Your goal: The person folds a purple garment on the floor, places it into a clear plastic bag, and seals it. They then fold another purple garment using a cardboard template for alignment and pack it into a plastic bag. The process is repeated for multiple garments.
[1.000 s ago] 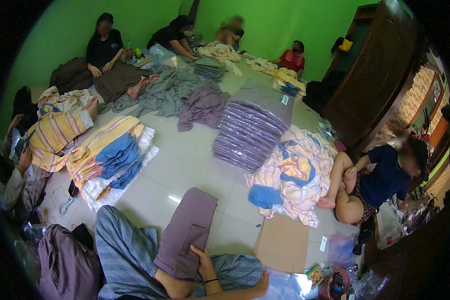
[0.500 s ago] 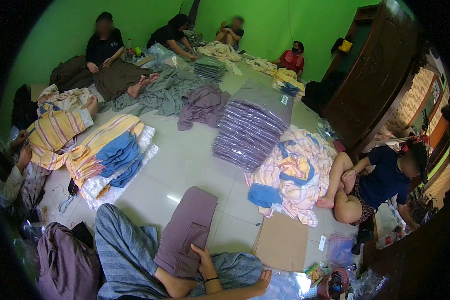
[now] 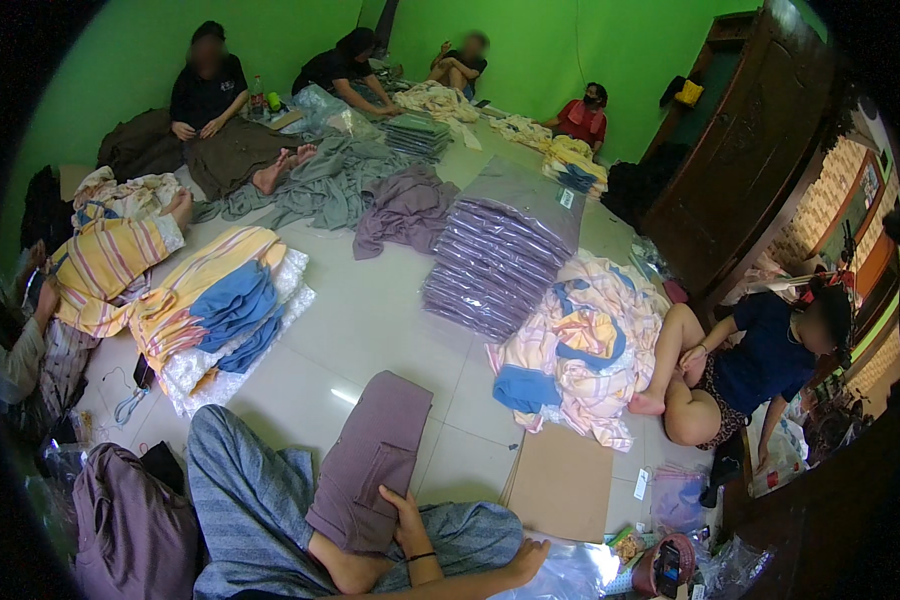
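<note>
at the lower centre of the frame, the left hand (image 3: 407,515) lies flat and unclenched on the folded mauve cloth garment (image 3: 373,462) across the lap, best smoothed evenly, while the right hand (image 3: 526,556) rests open, grasping nothing.

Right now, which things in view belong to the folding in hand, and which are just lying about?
In hand:
- folded mauve garment on the person's lap
- one hand resting on its near edge

Lying about:
- stack of bagged purple garments
- flat cardboard sheet
- striped yellow-and-blue pile
- loose grey-green cloth
</note>
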